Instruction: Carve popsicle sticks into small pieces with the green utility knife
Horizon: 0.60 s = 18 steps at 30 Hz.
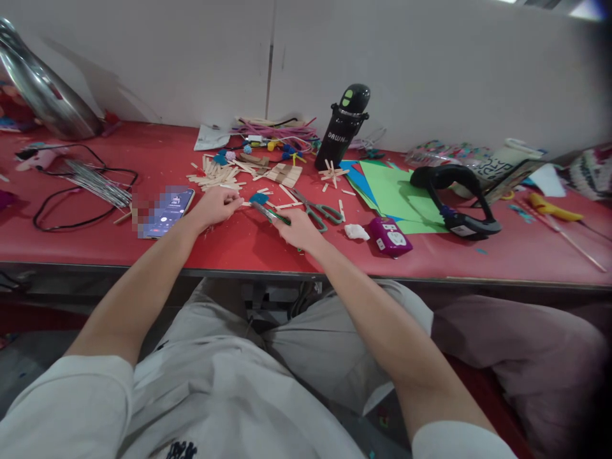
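My left hand [220, 206] is closed in a pinch just above the red table, with a short pale wooden stick [247, 204] showing at its fingertips. My right hand [297, 228] is wrapped round a slim tool [268, 213] with a grey metal front and a green part near the grip; its exact kind is unclear. The tool's tip points toward the left hand, beside a small blue piece [259, 198]. Scissors [321, 211] with grey-green handles lie just beyond my right hand. A heap of wooden sticks [215, 173] spreads behind my left hand.
A phone [168, 211] lies left of my left forearm. Behind stand a black bottle [338, 134] and a joined stick piece [331, 172]. Rightward are green paper [389, 185], a purple box [389, 236] and a black headset [471, 220]. A steel jug [52, 95] stands far left. Another person's leg [516, 344] is at right.
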### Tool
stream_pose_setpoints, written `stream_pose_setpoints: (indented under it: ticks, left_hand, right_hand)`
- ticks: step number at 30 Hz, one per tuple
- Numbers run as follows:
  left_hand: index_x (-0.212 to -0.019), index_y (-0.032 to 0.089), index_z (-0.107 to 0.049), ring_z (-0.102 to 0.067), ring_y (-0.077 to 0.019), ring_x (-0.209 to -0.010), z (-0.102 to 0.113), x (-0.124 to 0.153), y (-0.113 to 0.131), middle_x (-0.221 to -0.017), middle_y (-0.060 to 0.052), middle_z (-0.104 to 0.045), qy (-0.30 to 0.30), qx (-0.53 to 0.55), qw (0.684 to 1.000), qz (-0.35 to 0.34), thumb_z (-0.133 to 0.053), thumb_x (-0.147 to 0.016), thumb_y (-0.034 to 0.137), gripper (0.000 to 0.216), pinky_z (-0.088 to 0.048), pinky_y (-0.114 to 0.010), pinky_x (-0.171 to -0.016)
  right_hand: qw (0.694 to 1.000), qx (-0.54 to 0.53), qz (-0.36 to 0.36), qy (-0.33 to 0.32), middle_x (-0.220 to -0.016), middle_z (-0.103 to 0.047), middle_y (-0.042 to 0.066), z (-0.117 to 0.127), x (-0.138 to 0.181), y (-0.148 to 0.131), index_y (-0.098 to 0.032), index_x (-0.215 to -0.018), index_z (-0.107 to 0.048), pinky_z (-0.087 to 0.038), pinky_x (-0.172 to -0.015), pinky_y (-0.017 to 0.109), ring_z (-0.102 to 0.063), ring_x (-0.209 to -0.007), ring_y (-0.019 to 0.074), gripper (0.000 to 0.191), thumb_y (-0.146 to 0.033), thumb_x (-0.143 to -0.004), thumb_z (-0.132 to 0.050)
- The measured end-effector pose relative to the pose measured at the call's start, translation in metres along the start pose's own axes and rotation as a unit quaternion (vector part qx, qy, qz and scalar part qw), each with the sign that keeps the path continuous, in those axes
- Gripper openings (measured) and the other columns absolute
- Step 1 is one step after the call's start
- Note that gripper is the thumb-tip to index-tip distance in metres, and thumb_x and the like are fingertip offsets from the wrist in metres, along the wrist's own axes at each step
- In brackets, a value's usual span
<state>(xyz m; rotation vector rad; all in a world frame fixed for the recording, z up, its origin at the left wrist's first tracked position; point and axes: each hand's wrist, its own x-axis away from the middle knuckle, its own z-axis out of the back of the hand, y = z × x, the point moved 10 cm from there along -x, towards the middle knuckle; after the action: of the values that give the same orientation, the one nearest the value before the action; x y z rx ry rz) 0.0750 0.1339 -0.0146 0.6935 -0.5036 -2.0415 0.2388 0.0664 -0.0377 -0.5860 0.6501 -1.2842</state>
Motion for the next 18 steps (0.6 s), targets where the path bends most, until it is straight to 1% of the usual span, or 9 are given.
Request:
stream_pose_setpoints:
  ticks: [3, 5, 11, 18]
  left_hand:
    - [-0.064, 0.019, -0.059, -0.036, -0.0107, -0.05, 0.0, 0.0, -0.0003, -0.049, 0.003, -0.044, 0.004, -0.007, 1.0, 0.0, -0.054, -0.085, 0.035, 0.027, -0.026, -0.029, -0.053]
    - [-0.065, 0.018, -0.06, -0.035, -0.0103, -0.049, 0.0, 0.0004, -0.0004, -0.048, 0.003, -0.042, 0.007, -0.005, 1.0, 0.001, -0.053, -0.085, 0.035, 0.027, -0.024, -0.029, -0.052]
    - [-0.061, 0.018, -0.057, -0.031, -0.0092, -0.048, 0.0002, 0.0007, 0.0019, -0.047, 0.004, -0.037, 0.008, 0.002, 1.0, -0.003, -0.054, -0.084, 0.035, 0.029, -0.021, -0.029, -0.051]
    - [-0.064, 0.018, -0.058, -0.035, -0.0098, -0.051, -0.0007, -0.002, -0.0017, -0.05, 0.004, -0.041, 0.007, -0.018, 1.0, -0.017, -0.054, -0.084, 0.036, 0.027, -0.026, -0.029, -0.054]
  right_hand:
    - [1.0, -0.003, -0.002, 0.0, -0.057, -0.055, 0.0, 0.0001, 0.0008, 0.0003, -0.017, -0.085, -0.068, -0.039, -0.059, 0.028, -0.052, -0.055, 0.015, 0.023, -0.026, -0.092, -0.048]
    - [1.0, -0.005, -0.003, 0.0, -0.058, -0.057, 0.001, 0.0006, 0.001, -0.0002, -0.017, -0.084, -0.067, -0.039, -0.06, 0.028, -0.052, -0.055, 0.0147, 0.023, -0.026, -0.092, -0.048]
    - [1.0, -0.002, 0.0, 0.006, -0.059, -0.058, 0.001, 0.0021, 0.0017, -0.0024, -0.017, -0.081, -0.066, -0.039, -0.06, 0.028, -0.052, -0.056, 0.0147, 0.022, -0.026, -0.092, -0.048]
    - [1.0, 0.008, 0.015, 0.008, -0.061, -0.054, 0.001, 0.0013, -0.0011, -0.0048, -0.015, -0.08, -0.069, -0.034, -0.059, 0.028, -0.047, -0.057, 0.0142, 0.025, -0.023, -0.09, -0.048]
